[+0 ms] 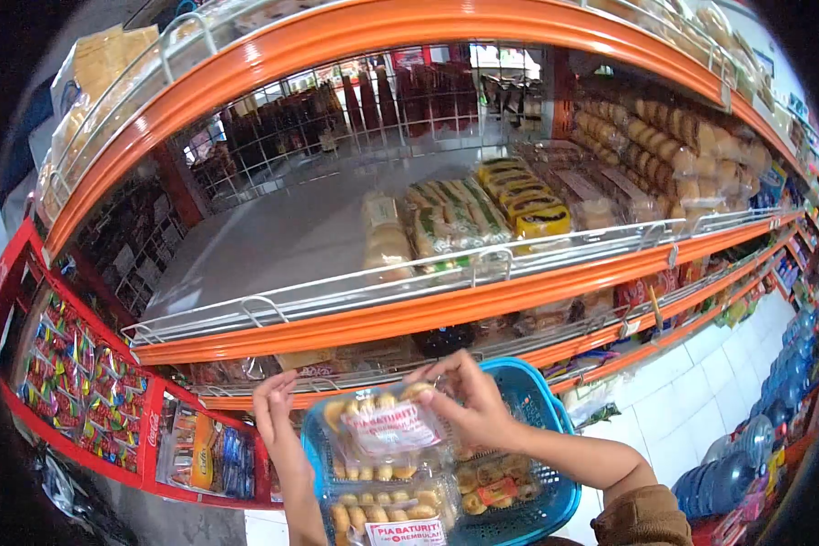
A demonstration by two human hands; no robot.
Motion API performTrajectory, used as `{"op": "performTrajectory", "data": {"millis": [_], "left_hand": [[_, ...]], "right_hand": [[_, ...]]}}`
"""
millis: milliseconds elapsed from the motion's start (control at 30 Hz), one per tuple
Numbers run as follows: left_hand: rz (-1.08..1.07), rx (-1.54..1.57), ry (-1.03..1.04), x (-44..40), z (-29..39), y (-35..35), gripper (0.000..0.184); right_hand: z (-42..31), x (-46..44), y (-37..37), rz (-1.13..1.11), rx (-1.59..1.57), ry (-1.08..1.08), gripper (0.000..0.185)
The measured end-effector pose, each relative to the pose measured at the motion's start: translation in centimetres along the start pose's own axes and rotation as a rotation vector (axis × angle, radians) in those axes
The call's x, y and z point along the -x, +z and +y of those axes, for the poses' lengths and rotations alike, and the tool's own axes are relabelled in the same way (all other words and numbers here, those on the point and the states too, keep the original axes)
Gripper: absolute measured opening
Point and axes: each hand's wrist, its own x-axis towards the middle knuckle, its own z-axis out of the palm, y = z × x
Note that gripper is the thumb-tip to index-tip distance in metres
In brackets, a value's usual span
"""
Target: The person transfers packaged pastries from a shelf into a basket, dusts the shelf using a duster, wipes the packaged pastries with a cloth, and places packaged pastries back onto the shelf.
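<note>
A blue plastic basket (560,414) is below the shelf, with clear packs of small round pastries inside. My right hand (469,405) grips the upper right of a clear pastry pack (389,432), whose white label with red print reads "PIA BATURITI". This pack is raised at the basket's far side. Beside the basket's left rim is my left hand (278,409), fingers pointing up and apart from the pack, with nothing visible in it. Closer to me lies another labelled pastry pack (387,511). A pack with a red label (496,491) sits at the right in the basket.
An orange-edged shelf (428,314) with a white wire rail spans the front, bearing packaged breads (460,218). Red racks of snack packets (82,382) stand at the left. Large blue water bottles (723,478) line the floor at right.
</note>
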Motion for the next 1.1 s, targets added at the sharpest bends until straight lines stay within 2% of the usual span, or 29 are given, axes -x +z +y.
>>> {"op": "performTrajectory", "data": {"millis": [33, 67, 133, 167, 200, 267, 333, 400, 433, 467, 533, 567, 600, 667, 700, 733, 800, 833, 867, 933, 1000, 1067, 1100], "left_hand": [[-0.089, 0.033, -0.044, -0.1, -0.7, -0.6, 0.046], [-0.097, 0.032, -0.045, 0.0, -1.0, -0.5, 0.046], [-0.169, 0.372, -0.374, 0.4, -1.3, -0.4, 0.040], [-0.252, 0.454, -0.437, 0.1, -2.4, -0.8, 0.046], [-0.260, 0.460, -0.425, 0.4, -2.8, -1.2, 0.046], [-0.473, 0.675, -0.693, 0.9, -3.5, -1.6, 0.052], [-0.433, 0.656, -0.737, 0.8, -3.4, -1.1, 0.047], [-0.340, 0.610, -0.824, 0.6, -3.1, -0.8, 0.038], [-0.324, 0.617, -0.878, 0.2, -3.2, -0.7, 0.036], [-0.309, 0.618, -0.880, 0.1, -3.6, -0.8, 0.036], [-0.357, 0.553, -0.954, 0.3, -3.9, -1.0, 0.038], [-0.413, 0.469, -0.915, 0.6, -3.7, -0.7, 0.042], [-0.394, 0.481, -0.916, 0.8, -3.3, -0.3, 0.042], [-0.452, 0.187, -0.899, 1.0, -2.9, 0.4, 0.049], [-0.447, 0.260, -1.069, 0.9, -3.0, 0.7, 0.040], [-0.426, 0.277, -1.075, 1.1, -3.7, 1.0, 0.040], [-0.665, 0.332, -1.093, 1.5, -4.8, 1.6, 0.044], [-0.715, 0.313, -1.113, 1.7, -4.8, 1.9, 0.045], [-0.769, 0.293, -1.129, 1.8, -4.3, 2.1, 0.047], [-0.737, 0.251, -1.114, 2.1, -3.8, 2.1, 0.050], [-0.796, 0.319, -1.085, 2.1, -4.2, 2.0, 0.050], [-0.772, 0.376, -1.096, 2.0, -5.0, 1.9, 0.046], [-0.783, 0.397, -1.099, 1.7, -5.1, 2.1, 0.045]], "right_hand": [[-0.4, 0.0, -0.4, -0.015, -0.149, 0.061, 0.021], [-1.1, -0.3, -0.6, 0.013, -0.227, 0.069, 0.021], [-1.0, -0.7, -1.1, 0.046, -0.405, 0.046, 0.020], [-0.7, -1.0, -1.3, 0.067, -0.446, 0.024, 0.018], [-0.8, -1.1, -1.4, 0.067, -0.440, 0.010, 0.018], [-1.0, -1.0, -1.6, 0.071, -0.377, 0.089, 0.015], [-0.8, -1.0, -1.6, 0.089, -0.365, 0.099, 0.013], [-0.5, -1.2, -1.8, 0.102, -0.141, 0.271, 0.014], [-1.5, -1.5, -2.3, 0.069, 0.202, 0.319, 0.017], [-1.8, -1.6, -2.6, 0.057, 0.198, 0.325, 0.017], [-1.9, -1.6, -2.6, 0.179, 0.909, 0.000, 0.017], [-1.7, -1.9, -2.5, 0.239, 0.896, -0.112, 0.015], [-1.5, -2.3, -2.4, 0.217, 0.896, -0.114, 0.015], [-0.9, -3.3, -2.0, 0.064, 1.085, -0.328, 0.015], [-0.3, -4.0, -1.5, -0.037, 1.094, -0.303, 0.020], [-0.2, -4.8, -0.7, -0.065, 1.091, -0.307, 0.020], [-0.2, -6.8, 1.4, -0.360, 1.119, 0.002, 0.037], [-0.3, -7.6, 2.4, -0.435, 1.069, 0.129, 0.047], [0.9, -7.9, 2.8, -0.451, 1.072, 0.116, 0.047], [4.4, -8.3, 3.0, -0.257, 1.368, -0.473, 0.051], [4.5, -8.3, 3.1, -0.294, 1.372, -0.489, 0.049], [2.2, -7.3, 3.7, -0.353, 1.438, -0.331, 0.043], [1.0, -6.9, 3.6, -0.366, 1.441, -0.329, 0.043]]}}
